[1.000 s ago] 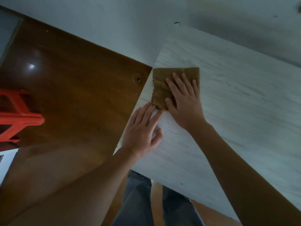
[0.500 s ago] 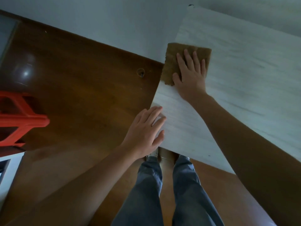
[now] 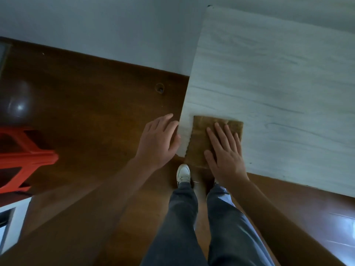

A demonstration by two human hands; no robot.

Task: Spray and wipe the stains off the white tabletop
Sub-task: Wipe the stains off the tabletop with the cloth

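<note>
A person's right hand [image 3: 225,156] lies flat, fingers straight and slightly spread, pressing a brown cloth [image 3: 200,135] onto the near left corner of the white tabletop [image 3: 269,83]. The left hand [image 3: 157,143], fingers loosely extended and holding nothing, sits at the table's left edge, possibly touching it. A white shoe [image 3: 183,172] and a red stool [image 3: 25,156] stand on the dark wooden floor [image 3: 86,112].

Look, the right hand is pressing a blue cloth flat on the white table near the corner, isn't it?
Almost, but the cloth is brown, not blue. The head view shows it. The rest is right: the right hand presses it flat on the white table near the corner.
</note>
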